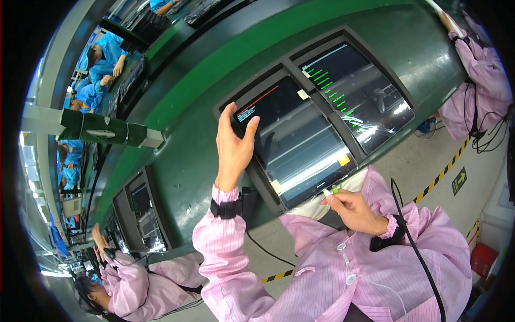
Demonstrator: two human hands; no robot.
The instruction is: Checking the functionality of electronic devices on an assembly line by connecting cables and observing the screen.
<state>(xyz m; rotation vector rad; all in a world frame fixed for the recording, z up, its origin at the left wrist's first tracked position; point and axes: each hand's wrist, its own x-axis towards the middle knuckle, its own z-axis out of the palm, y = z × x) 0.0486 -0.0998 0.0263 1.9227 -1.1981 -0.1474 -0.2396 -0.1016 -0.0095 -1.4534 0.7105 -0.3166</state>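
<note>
My left hand lies at the left side of the nearer tablet, thumb over its screen and index finger stretched along the dark tray's edge. Thumb and index are apart; the other fingers are partly hidden. The tablet's screen is dark with a few lines of small text, and an orange sticker is near its lower right corner. Close to that tablet's lower edge, my right hand pinches a white cable plug with a green part beside it. Whether the plug touches the tablet's port cannot be made out.
A second tablet with green text lies in the adjoining bay of the dark tray. Another tray is farther left on the green bench. A green-wrapped post juts in at left. Co-workers in pink sit at both sides; a black cable hangs at right.
</note>
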